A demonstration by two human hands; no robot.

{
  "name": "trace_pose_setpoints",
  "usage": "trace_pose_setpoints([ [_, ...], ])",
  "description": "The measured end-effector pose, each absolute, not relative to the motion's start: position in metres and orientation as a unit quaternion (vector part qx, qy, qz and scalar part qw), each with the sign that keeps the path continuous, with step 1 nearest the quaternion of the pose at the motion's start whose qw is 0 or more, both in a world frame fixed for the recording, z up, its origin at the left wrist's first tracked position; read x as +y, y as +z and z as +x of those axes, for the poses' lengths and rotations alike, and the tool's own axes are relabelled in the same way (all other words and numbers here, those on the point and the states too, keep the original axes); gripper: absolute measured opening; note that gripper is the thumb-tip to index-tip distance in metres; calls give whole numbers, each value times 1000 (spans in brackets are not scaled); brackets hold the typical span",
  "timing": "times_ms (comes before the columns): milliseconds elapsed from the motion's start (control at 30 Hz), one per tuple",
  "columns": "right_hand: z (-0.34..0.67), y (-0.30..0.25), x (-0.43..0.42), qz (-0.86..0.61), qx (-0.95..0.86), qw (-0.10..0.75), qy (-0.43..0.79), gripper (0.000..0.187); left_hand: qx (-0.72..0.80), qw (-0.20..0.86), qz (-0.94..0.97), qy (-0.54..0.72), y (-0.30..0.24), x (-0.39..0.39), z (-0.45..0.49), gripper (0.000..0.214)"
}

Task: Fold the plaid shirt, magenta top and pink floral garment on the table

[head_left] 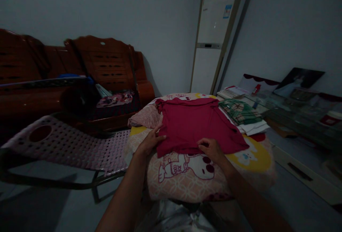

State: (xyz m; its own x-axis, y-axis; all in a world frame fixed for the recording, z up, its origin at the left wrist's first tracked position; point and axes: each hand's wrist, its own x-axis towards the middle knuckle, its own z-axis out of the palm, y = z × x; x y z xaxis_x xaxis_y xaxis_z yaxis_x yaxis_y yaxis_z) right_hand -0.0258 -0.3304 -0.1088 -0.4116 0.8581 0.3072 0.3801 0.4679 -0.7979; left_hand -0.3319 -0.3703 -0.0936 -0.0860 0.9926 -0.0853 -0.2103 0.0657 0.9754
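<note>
A dark pink shirt (193, 123) lies spread out on a round surface covered with a patterned cloth (181, 185). My left hand (151, 141) rests at the shirt's left edge, fingers stretched out and thumb apart. At the near hem, my right hand (212, 149) has its fingers curled together on the fabric. A crumpled pale pink cloth (146, 117) sits just beyond my left hand. To the right of the shirt are a folded green checked cloth (240, 111) and a white folded cloth (255, 128).
On the left stands a chair with woven pink straps (77, 143), before a wooden sofa (104, 59) holding some cloths. A glass-topped cabinet (296, 112) runs along the right, with a stack of papers (231, 92) near it. A tall white air conditioner (211, 29) fills the corner.
</note>
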Motion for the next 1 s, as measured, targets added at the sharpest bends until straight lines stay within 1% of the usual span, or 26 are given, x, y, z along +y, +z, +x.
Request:
trace_pose_setpoints([
  [233,-22,-108,-333,-388,-780,385,305,19,520,485,379,592,-102,-364,-336,81],
  [300,-17,-106,-334,-385,-786,382,295,17,530,466,413,576,-98,-369,-335,80],
  [433,-3,-101,-337,-403,-796,372,256,16,525,410,551,503,-89,-381,-336,74],
  [500,6,-98,-342,-415,-804,362,224,16,524,387,585,483,-90,-384,-336,67],
  [567,13,-97,-347,-406,-826,338,196,17,533,373,579,492,-93,-383,-335,58],
  [633,16,-97,-352,-379,-856,306,173,18,539,381,544,517,-98,-381,-333,53],
  [800,9,-108,-358,-359,-893,254,98,25,530,459,423,575,-97,-375,-327,59],
  [1000,-16,-108,-366,-393,-900,190,-23,30,544,456,399,581,-79,-380,-328,45],
])
